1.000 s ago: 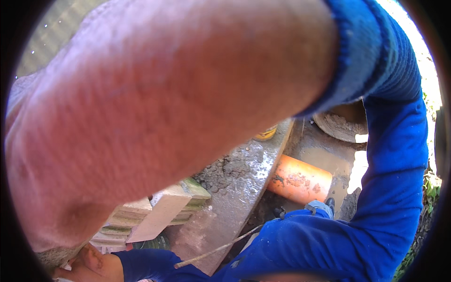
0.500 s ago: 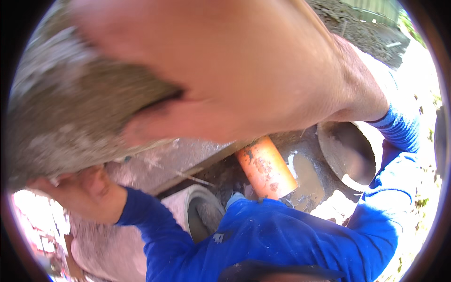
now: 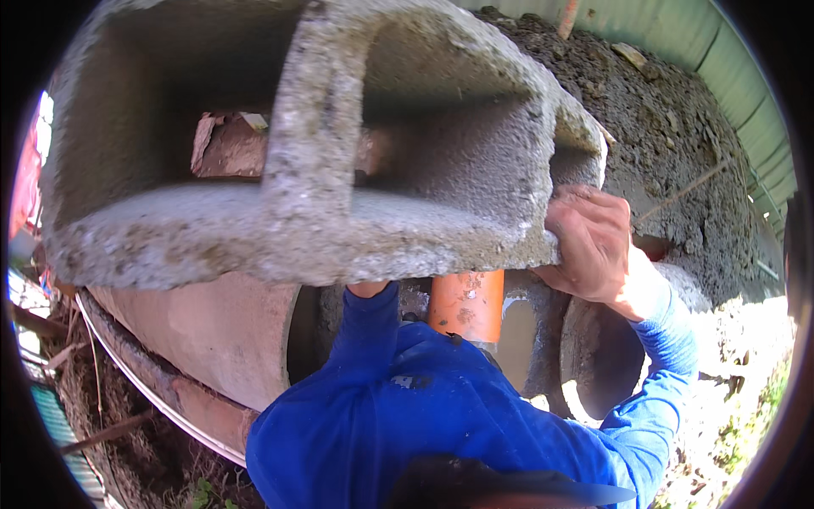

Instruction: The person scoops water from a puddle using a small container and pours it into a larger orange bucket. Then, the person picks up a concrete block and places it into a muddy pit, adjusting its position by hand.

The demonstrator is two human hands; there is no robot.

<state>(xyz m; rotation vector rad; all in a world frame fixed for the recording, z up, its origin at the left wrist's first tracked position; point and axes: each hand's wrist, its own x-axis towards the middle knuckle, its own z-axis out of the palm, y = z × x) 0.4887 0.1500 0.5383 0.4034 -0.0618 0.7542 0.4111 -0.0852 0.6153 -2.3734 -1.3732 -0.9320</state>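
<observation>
While the hollow concrete block (image 3: 322, 161) fills the upper half of the view, held up close to the camera with its two open cells facing the viewer, the right hand (image 3: 598, 246) grips its right end. The fingers (image 3: 585, 208) of that hand curl over the block's lower right edge and are closed firmly on it, thumb side pressed against the rough grey face. A thick web of concrete divides the two cells, and reddish brick-coloured material shows through the left cell.

The left hand is hidden under the block; only the left forearm in a blue sleeve (image 3: 369, 327) rises to the block's underside near the middle, so I cannot tell how its fingers are set, though the arm seems to bear the block from below.

Below the block, an orange pipe (image 3: 465, 305) stands just right of the left sleeve. Left of it lies a large pale concrete cylinder (image 3: 212, 339), edged with a thin white band. To the right, near the right wrist, sits a round grey basin (image 3: 606, 365). Far right, a heap of dark gravelly soil (image 3: 661, 110) slopes against a green corrugated wall (image 3: 729, 68). The person's blue shirt (image 3: 424, 424) fills the near centre.
</observation>
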